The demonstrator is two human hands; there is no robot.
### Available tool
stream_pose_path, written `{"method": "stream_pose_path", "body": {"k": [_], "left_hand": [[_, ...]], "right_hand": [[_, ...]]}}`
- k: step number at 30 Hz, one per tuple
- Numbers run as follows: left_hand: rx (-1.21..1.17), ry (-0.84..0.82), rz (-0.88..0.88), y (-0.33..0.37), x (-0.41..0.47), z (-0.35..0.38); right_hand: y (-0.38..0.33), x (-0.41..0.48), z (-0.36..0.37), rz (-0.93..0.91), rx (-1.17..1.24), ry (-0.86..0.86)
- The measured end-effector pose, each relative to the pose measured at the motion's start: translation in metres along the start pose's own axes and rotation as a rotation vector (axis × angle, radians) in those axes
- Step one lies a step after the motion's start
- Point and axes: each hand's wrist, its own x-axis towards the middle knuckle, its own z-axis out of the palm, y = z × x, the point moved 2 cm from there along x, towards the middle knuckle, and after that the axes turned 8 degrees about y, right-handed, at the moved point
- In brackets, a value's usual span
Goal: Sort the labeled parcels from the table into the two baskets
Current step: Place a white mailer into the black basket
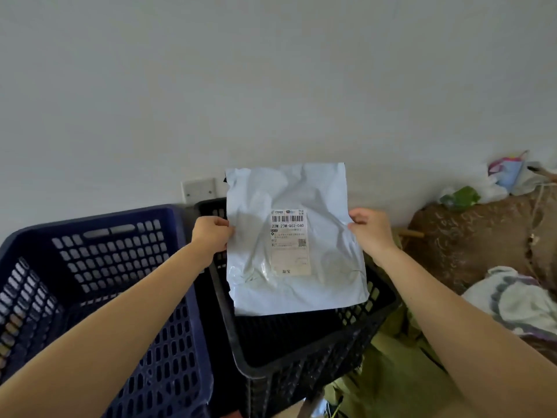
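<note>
A white parcel [294, 236] is held upright with its label [291, 241] turned toward the camera, presumably so that the code can be read before a basket is chosen. Its edge at 9 o'clock is pinched by the left hand [211, 233] and its edge at 3 o'clock by the right hand [372, 229], so the soft film is kept spread flat. The parcel is suspended over the black basket [301, 357], with the blue basket [90, 220] at that basket's 9 o'clock. No worktop is seen. The drop is judged not yet made.
</note>
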Motion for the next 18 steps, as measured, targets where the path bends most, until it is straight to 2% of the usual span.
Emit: {"method": "stream_pose_path", "body": {"k": [6,11,15,18], "left_hand": [[0.139,-0.033,-0.152,-0.036,0.042,0.044],[0.241,-0.064,-0.255,-0.056,0.051,0.070],[0.262,-0.039,-0.324,-0.074,0.060,0.081],[0.265,-0.005,-0.391,-0.089,0.066,0.085]], "right_hand": [[0.031,0.031,0.051,0.026,-0.149,-0.085],[0.056,0.040,0.084,0.038,-0.215,-0.233],[0.070,0.048,0.112,0.006,-0.283,-0.349],[0.084,0.051,0.131,0.033,-0.234,-0.411]]}}
